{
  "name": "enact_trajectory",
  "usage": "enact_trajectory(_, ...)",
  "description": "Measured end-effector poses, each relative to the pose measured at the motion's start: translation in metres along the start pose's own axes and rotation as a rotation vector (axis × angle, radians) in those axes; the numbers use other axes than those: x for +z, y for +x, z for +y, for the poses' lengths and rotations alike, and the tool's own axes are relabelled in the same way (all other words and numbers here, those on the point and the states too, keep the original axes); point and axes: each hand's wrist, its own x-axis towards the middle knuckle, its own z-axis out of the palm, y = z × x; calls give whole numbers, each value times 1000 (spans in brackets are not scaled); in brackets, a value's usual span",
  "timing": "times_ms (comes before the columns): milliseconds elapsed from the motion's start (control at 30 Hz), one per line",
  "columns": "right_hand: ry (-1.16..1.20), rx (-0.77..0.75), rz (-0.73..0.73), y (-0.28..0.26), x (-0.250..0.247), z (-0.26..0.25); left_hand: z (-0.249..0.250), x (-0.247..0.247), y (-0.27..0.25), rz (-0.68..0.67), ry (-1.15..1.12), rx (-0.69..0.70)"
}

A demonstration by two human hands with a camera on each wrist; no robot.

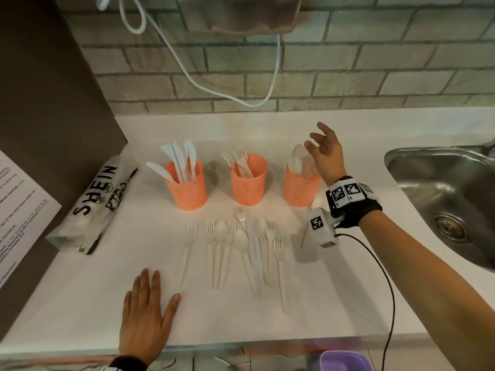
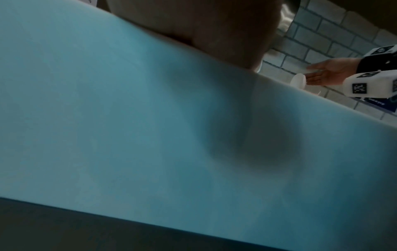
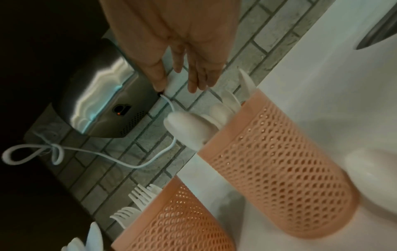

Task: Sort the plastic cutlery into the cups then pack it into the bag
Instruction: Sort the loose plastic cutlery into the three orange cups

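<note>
Orange mesh cups stand in a row on a white counter [image 1: 348,303] in the head view: the left cup [image 1: 187,187] holds knives, the middle cup [image 1: 249,180] forks, the right cup [image 1: 300,187] spoons. The right hand [image 1: 325,153] hangs over the right cup with its fingers spread and loose, holding nothing. At 6 o'clock from the middle cup lies the unsorted cutlery [image 1: 241,250], forks, spoons and knives side by side, handles toward the viewer. The left hand [image 1: 146,314] lies flat on the counter at 7 o'clock from that pile, fingers straight and slightly fanned. The printed bag [image 1: 93,204] rests at 9 o'clock from the left cup, rolled, against a dark panel. A steel sink [image 1: 442,183] sits at 3 o'clock from the cups.

The left wrist view is mostly filled by blurred counter surface; at 2 o'clock the right hand [image 2: 326,73] shows with fingers extended, beside a pale spoon bowl [image 2: 298,81].

The right wrist view looks along the right hand [image 3: 182,51], fingers straight and parted, clear of the spoons [image 3: 189,127] that stand in the right cup [image 3: 279,161]. At 7 o'clock the middle cup [image 3: 176,220] shows fork tines. A steel dryer [image 3: 103,95] and its white cord [image 3: 107,156] hang on the brick wall.
</note>
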Motion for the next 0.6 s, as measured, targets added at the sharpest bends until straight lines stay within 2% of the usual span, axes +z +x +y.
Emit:
enact_trajectory(133,-108,-97,119,-29,-26,9,-1,-1,0,-19,2,14)
enact_trajectory(200,-162,-18,186,-43,-40,24,0,-1,0,-18,3,17)
enact_trajectory(267,-286,161,186,-53,-51,42,3,-3,1,-22,-14,8)
enact_trajectory(333,-464,413,48,-62,-54,53,10,-8,2,-48,-46,-17)
enact_trajectory(400,-606,585,-125,-68,-48,57,17,-14,5,-93,-67,-55)
enact_trajectory(500,-853,612,-294,-69,-34,58,27,-23,13,-141,-93,-87)
enact_trajectory(600,-1040,559,-341,-70,-21,55,35,-32,27,-180,-94,-128)
